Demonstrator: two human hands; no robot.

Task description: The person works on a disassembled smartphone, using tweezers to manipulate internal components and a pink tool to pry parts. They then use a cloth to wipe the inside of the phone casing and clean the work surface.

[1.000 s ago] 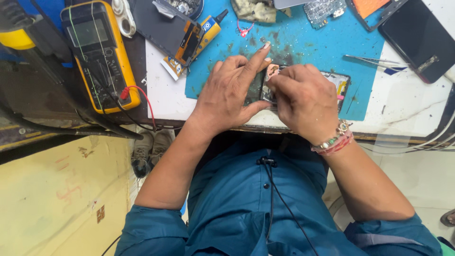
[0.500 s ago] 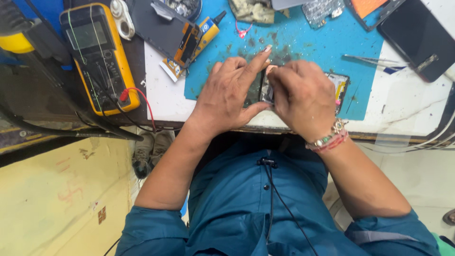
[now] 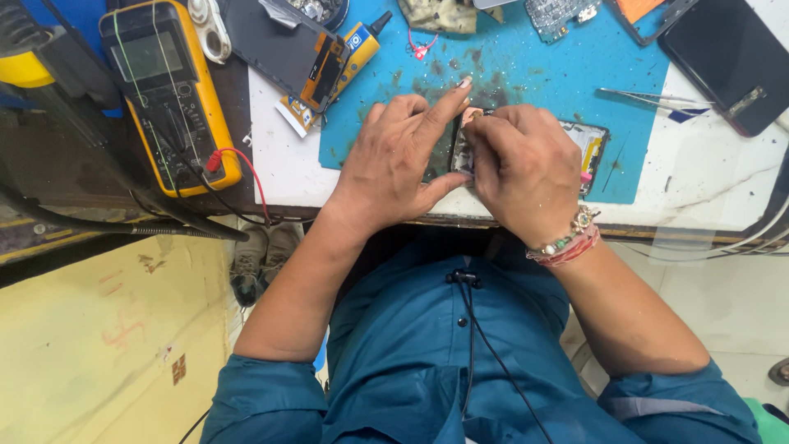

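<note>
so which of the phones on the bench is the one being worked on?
The opened phone on the blue mat, under both hands. The dark phone at far right lies untouched off the mat.

A small electronics repair workshop, seen from above a crowded worktop (image 3: 707, 177). A blue repair mat (image 3: 534, 90), stained and scuffed, covers the middle of the bench. A yellow multimeter (image 3: 168, 90) lies at one end, its red and black test leads (image 3: 238, 173) trailing over the edge. Fine tweezers (image 3: 645, 97), a bare circuit board (image 3: 559, 12), a small yellow glue bottle (image 3: 357, 45) and dark phone screens (image 3: 727, 57) lie scattered about. An opened phone (image 3: 588, 144) rests on the mat. Cables hang below the bench, above a plain floor (image 3: 107, 345).
</note>
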